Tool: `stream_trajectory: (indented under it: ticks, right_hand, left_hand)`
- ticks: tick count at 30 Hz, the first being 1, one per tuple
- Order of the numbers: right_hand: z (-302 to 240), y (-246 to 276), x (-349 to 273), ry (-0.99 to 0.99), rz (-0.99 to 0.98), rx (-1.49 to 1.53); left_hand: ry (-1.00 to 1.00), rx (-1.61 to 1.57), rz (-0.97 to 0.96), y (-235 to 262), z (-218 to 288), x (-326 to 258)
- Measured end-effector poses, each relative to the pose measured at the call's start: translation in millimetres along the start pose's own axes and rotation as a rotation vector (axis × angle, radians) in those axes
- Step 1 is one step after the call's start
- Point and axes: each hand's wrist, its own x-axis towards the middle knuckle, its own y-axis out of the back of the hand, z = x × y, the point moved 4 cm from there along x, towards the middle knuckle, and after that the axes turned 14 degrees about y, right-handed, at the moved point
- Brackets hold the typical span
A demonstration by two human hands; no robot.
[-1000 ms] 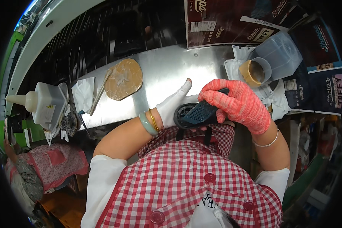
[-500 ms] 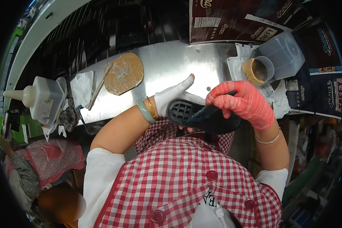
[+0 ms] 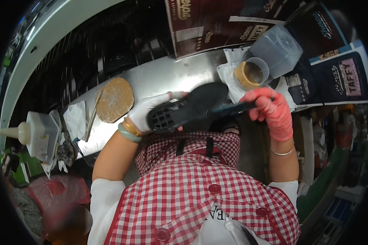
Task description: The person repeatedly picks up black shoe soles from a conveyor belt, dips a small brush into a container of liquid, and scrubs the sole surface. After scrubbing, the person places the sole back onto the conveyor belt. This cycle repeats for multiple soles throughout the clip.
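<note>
Watching remotely, I see my left hand (image 3: 143, 111) grasping the black sole (image 3: 208, 96), long axis eight to two o'clock; my right hand (image 3: 272, 112), at the sole's three o'clock, pinches a dark strip (image 3: 233, 109) pointing toward nine.

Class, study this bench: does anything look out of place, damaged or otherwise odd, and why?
What looks odd is a mismatch: the left hand wears a white glove with a bare fingertip showing, the right hand a reddish-pink glove. Also, rumpled white paper lies untidily beside the tan-rimmed cup. I see no clear spill.
</note>
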Motion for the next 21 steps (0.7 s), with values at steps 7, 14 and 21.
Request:
stream_trajectory:
  ticks: [7,14,21]
  right_hand:
    - [-13.7,67.4,7.8,0.102,0.552,-0.327]
    - [19.6,77.5,17.2,0.005,0.542,-0.313]
    - [38.3,90.1,18.9,0.001,0.518,-0.278]
  left_hand:
    - [-0.439,-0.282,-0.003,36.0,-3.1,-14.5]
    - [-0.228,-0.427,0.106,35.3,-65.1,7.7]
    - [-0.236,-0.402,0.041,25.5,-70.0,21.5]
